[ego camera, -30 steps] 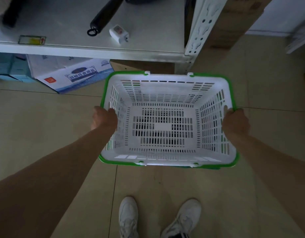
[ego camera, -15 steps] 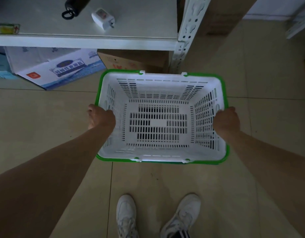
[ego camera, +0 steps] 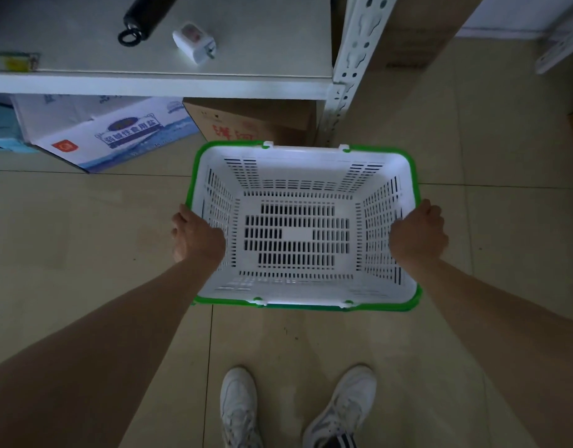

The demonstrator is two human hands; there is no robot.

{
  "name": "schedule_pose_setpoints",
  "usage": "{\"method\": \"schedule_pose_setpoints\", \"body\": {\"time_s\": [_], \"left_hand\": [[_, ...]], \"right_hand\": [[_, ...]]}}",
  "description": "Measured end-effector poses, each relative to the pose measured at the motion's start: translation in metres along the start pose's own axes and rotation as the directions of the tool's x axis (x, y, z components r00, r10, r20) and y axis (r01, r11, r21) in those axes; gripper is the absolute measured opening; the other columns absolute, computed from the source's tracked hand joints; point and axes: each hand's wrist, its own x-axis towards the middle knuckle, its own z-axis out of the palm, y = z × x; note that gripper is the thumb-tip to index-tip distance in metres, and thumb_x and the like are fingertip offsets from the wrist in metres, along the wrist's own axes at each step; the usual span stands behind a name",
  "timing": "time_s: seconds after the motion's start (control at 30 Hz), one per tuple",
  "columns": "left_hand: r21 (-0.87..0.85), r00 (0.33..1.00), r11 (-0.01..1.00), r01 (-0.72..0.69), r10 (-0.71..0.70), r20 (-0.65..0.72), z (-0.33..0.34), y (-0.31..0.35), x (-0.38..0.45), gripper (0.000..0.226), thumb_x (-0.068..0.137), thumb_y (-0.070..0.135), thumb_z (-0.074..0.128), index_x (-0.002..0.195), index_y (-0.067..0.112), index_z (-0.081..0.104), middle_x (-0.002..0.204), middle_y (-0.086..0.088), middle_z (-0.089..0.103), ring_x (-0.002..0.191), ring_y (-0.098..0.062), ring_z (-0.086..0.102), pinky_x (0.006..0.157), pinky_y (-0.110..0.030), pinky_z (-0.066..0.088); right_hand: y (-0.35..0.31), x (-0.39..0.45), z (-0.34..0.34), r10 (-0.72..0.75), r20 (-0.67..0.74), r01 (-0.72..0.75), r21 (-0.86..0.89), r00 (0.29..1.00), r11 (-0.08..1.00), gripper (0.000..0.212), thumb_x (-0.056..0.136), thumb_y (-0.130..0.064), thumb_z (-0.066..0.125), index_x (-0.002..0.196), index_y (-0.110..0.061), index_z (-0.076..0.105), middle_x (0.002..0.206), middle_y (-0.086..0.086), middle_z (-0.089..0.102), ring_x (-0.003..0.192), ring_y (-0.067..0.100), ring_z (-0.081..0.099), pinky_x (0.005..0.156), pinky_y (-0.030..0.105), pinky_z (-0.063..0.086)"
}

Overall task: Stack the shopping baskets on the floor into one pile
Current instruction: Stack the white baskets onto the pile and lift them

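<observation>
A white slotted shopping basket (ego camera: 298,156) with a green rim is in front of me, low over the tiled floor, its open top facing up. My left hand (ego camera: 194,236) is closed over its left rim. My right hand (ego camera: 419,234) is closed over its right rim. The basket is empty inside. A second green edge shows just under its near right corner, so another basket may lie beneath; I cannot tell for sure. My two white shoes stand just behind it.
A grey metal shelf (ego camera: 162,82) with a perforated upright (ego camera: 349,76) stands right behind the basket. On it lie a black handle (ego camera: 143,17) and a small white plug (ego camera: 194,42). Cardboard boxes (ego camera: 117,134) sit under the shelf. Beige floor tiles (ego camera: 504,221) lie right.
The basket has sunk lower and looks smaller in view, with both hands still on its side rims. The view has shifted slightly, showing more of the boxes under the shelf.
</observation>
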Motion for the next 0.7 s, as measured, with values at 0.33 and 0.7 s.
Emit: {"method": "schedule_pose_setpoints", "body": {"time_s": [0.33,0.7], "left_hand": [[-0.309,0.927,0.882,0.357,-0.292,0.236,0.018,-0.059,0.007,0.048,0.090,0.025,0.066,0.123,-0.007,0.056,0.116,-0.025,0.064,0.101,-0.037,0.063,0.088,-0.042,0.052],[-0.374,0.923,0.846,0.381,-0.321,0.212,0.037,-0.068,-0.003,0.040,0.088,0.004,0.065,0.125,-0.007,0.056,0.126,-0.027,0.061,0.108,-0.039,0.062,0.090,-0.042,0.051]], "right_hand": [[0.061,-0.031,0.039,0.380,0.411,-0.514,0.288,0.829,0.808,0.068,0.094,-0.046,0.052,0.134,0.008,0.043,0.130,0.027,0.054,0.114,0.041,0.057,0.092,0.042,0.049],[0.078,-0.039,0.050,0.324,0.367,-0.465,0.414,0.872,0.783,0.042,0.085,-0.045,0.067,0.093,-0.005,0.062,0.085,0.014,0.058,0.088,0.040,0.067,0.077,0.053,0.058]]}}
